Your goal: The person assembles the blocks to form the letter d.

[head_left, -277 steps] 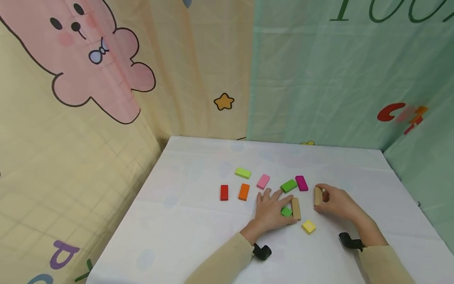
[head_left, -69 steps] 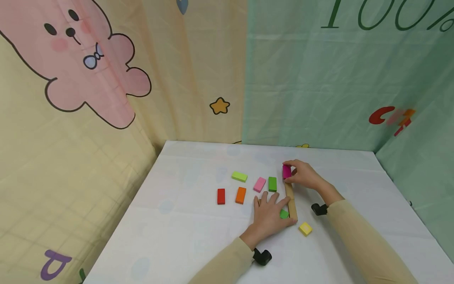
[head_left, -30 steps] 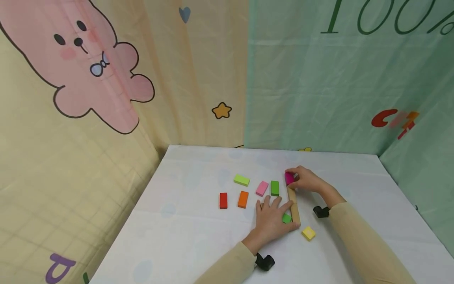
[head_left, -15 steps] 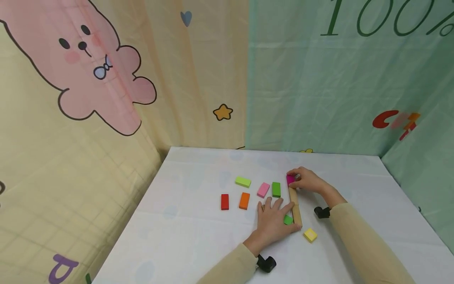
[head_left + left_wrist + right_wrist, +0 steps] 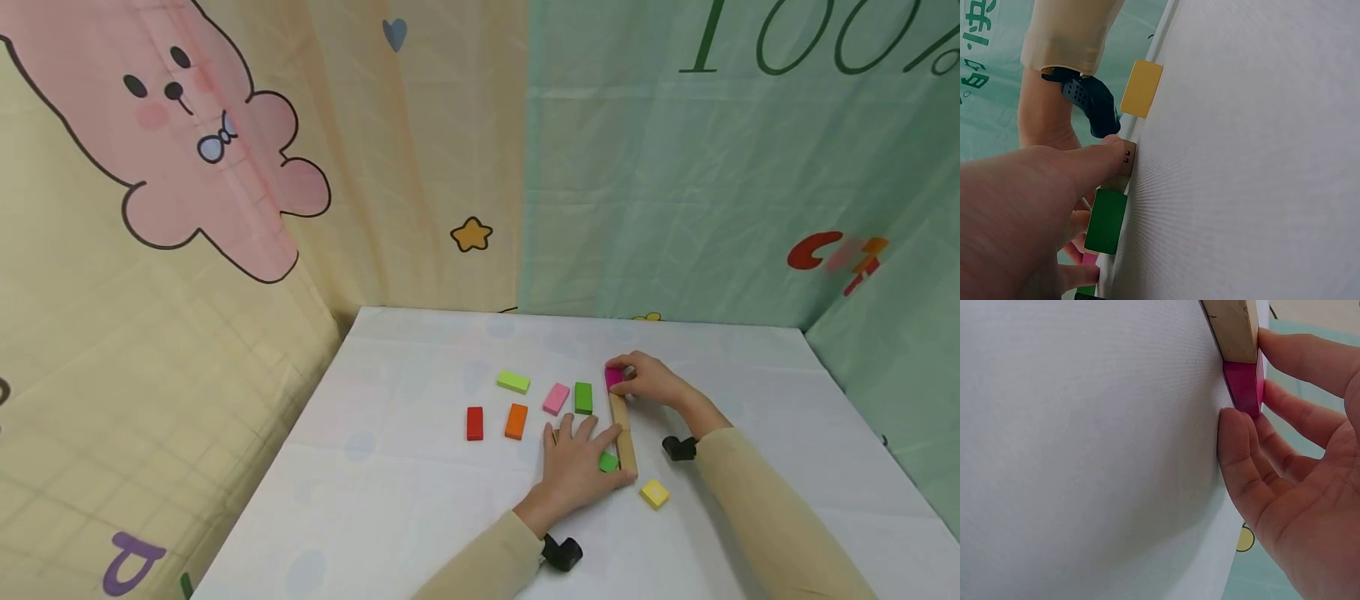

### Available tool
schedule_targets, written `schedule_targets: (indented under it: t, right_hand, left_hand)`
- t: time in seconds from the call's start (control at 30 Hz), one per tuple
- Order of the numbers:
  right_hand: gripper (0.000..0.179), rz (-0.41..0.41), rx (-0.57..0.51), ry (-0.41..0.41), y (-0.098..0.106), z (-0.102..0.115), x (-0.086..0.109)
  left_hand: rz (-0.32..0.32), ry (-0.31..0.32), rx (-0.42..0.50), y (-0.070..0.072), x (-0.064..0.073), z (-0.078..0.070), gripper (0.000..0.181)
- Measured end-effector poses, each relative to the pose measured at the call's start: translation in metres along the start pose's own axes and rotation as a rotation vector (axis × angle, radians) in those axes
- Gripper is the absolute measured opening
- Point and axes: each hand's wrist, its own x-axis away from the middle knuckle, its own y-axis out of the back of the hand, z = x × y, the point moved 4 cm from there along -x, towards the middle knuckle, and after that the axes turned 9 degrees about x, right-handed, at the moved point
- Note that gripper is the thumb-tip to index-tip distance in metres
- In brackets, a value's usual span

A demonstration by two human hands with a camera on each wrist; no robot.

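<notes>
The desk (image 5: pixel 300 500) I'm looking at through the feed has a white top with faint bluish dots, shoved right up to the back wall of cloth. That back cloth is half yellow, half mint green (image 5: pixel 637 183), with a big pink bear (image 5: pixel 213 187) at the left corner, an orange star (image 5: pixel 472 235) about mid-wall, a small blue heart (image 5: pixel 394 35) above it and "100" lettering (image 5: pixel 701 37) up on the green part. The left side is a pale yellow sheet (image 5: pixel 202 350) with thin grid lines and a purple letter (image 5: pixel 131 564) low down. On the desk, the person's right hand (image 5: pixel 651 381) has a proper pinch grip on the magenta block (image 5: pixel 613 380), thumb and fingers closed in on it, and its near end is touching the far wooden block (image 5: pixel 618 410), which lines up end to end with the near wooden block (image 5: pixel 627 457). The left hand (image 5: pixel 576 467) is spread wide, no pinch there, thumb against the near block's close end and index finger by the join. A light green block (image 5: pixel 608 462) peeks out between them, and a yellow block (image 5: pixel 655 494) lies just beside the row's near end. Off to the left I've got dark green (image 5: pixel 583 397), pink (image 5: pixel 556 398), orange (image 5: pixel 516 422), lime (image 5: pixel 513 382) and red (image 5: pixel 475 423) blocks scattered about, all apart. Beige sleeves (image 5: pixel 772 508) on both arms, and a black wrist camera (image 5: pixel 679 448) on each.
</notes>
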Motion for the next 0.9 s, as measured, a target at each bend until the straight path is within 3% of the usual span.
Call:
schedule_targets:
  t: [0.9]
  right_hand:
    - [0.047,-0.073,0.066,-0.001,0.008,0.019,0.009]
  left_hand:
    - [0.013,0.0,0.015,0.001,0.0,0.0,0.072]
